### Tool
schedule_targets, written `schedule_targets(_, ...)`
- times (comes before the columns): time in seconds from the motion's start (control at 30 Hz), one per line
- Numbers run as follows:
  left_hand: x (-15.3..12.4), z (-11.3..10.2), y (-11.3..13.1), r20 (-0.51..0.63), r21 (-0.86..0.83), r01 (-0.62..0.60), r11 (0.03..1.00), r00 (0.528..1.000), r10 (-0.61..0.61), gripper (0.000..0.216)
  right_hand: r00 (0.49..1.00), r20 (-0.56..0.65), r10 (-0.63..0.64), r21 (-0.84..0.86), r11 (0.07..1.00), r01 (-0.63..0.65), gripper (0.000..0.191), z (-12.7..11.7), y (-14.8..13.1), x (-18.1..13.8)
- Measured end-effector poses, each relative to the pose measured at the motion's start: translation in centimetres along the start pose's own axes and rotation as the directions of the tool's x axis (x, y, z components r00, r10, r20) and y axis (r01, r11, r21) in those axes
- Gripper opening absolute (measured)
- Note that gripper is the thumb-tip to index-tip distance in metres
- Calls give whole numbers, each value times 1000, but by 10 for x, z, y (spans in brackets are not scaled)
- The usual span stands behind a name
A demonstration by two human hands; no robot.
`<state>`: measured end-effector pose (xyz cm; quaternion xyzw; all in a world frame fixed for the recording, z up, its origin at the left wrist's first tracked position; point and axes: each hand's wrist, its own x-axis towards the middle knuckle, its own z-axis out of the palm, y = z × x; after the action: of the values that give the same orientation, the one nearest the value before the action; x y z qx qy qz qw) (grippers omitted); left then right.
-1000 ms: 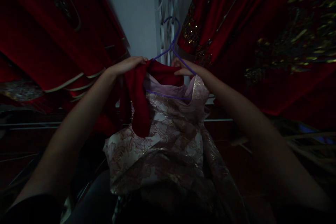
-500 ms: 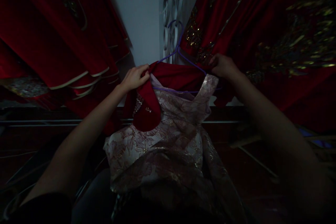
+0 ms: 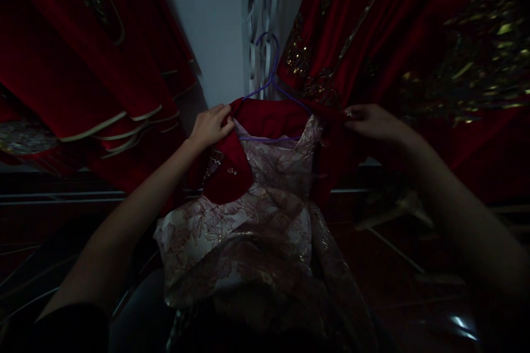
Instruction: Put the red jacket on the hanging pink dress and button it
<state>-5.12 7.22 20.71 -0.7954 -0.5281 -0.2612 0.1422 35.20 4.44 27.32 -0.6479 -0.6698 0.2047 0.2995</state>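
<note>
A pale pink brocade dress (image 3: pixel 252 231) hangs on a purple wire hanger (image 3: pixel 269 74) in front of me. A dark red garment (image 3: pixel 269 118) is draped over the same hanger, across the dress's shoulders. My left hand (image 3: pixel 211 126) is closed on the red cloth at the hanger's left shoulder, where a beaded flap folds down. My right hand (image 3: pixel 370 121) pinches the red cloth out past the hanger's right end, fingers together.
Red embroidered garments hang on both sides, left (image 3: pixel 83 66) and right (image 3: pixel 414 55), with gold trim. A white wall (image 3: pixel 215 22) and a white ornate grille (image 3: pixel 263 5) lie behind. Below are dark shelves or rails (image 3: pixel 62 198) and dim floor.
My right hand has moved right, drawing the red garment out over the hanger's right shoulder. My left hand stays gripping the left side. The view has shifted slightly.
</note>
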Motion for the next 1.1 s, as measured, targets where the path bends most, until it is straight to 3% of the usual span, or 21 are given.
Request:
schedule_targets(0.07, -2, 2, 1, -19, -34, -13, 999, 1000, 13, 22, 991, 133, -25, 145, 989, 6, 22, 11, -1, -8)
schedule_targets(0.1, -4, 3, 1, -39, -56, -19, 998, 999, 17, 21, 988, 140, -70, 183, 982, 44, 21, 17, 1, -11)
schedule_targets(0.17, -6, 2, 3, -122, -90, -15, 996, 992, 3, 19, 979, 38, -201, 188, 963, 191, 22, 29, 5, -12)
schedule_targets(0.27, -10, -2, 9, -270, -119, 22, 993, 961, -53, 18, 904, -178, -389, 61, 912, 405, 34, 45, 8, -8)
schedule_targets(0.37, -13, -8, 17, -249, -199, 27, 980, 965, -77, 15, 826, -251, -505, -54, 859, 509, 34, 62, 2, -2)
schedule_targets(0.47, -14, -9, 25, -182, -325, 17, 946, 980, -80, 12, 794, -328, -512, -33, 846, 532, 18, 85, -10, 7)
schedule_targets(0.6, -12, 7, 39, -91, -439, -20, 898, 996, -23, 17, 831, -368, -417, 204, 836, 510, 12, 134, -36, 6)
schedule_targets(0.67, -10, 22, 50, 8, -527, -30, 849, 999, 40, 18, 846, -295, -445, 329, 783, 527, 9, 163, -53, -4)
schedule_targets(0.77, -12, 45, 65, 73, -695, -3, 719, 995, 74, 24, 815, -253, -521, 373, 725, 579, 6, 195, -72, -22)
schedule_targets(0.87, -21, 58, 75, 31, -777, 9, 629, 999, 24, 29, 839, -260, -477, 506, 673, 540, 3, 205, -75, -33)
schedule_targets(1.0, -38, 64, 79, -67, -820, -24, 572, 996, -54, 26, 901, -238, -363, 673, 607, 422, 29, 204, -61, -41)
schedule_targets(1.1, -47, 68, 83, -105, -867, -23, 497, 985, -138, 30, 916, -174, -361, 741, 565, 363, 38, 209, -48, -48)
